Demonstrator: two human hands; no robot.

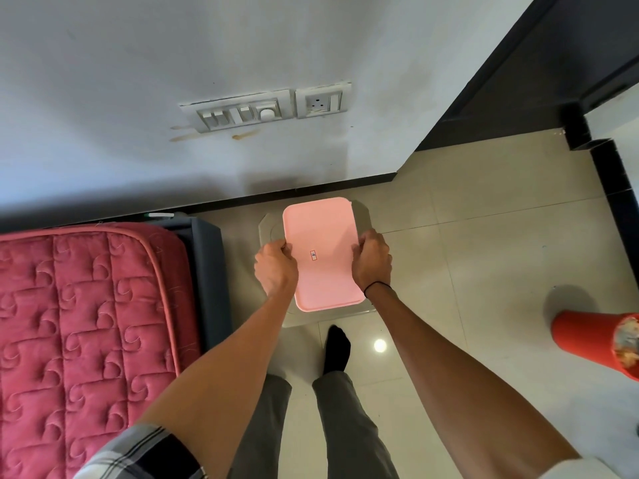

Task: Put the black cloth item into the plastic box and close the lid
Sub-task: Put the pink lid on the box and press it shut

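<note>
A pink rectangular lid is held flat above the translucent plastic box, whose rim shows around the lid's edges on the floor. My left hand grips the lid's left edge and my right hand grips its right edge. The lid hides the inside of the box. No black cloth item is visible apart from the black sock on my foot just in front of the box.
A bed with a red quilted mattress stands to the left, close to the box. The white wall with switch panels is right behind. An orange bin sits on the tiled floor at the right.
</note>
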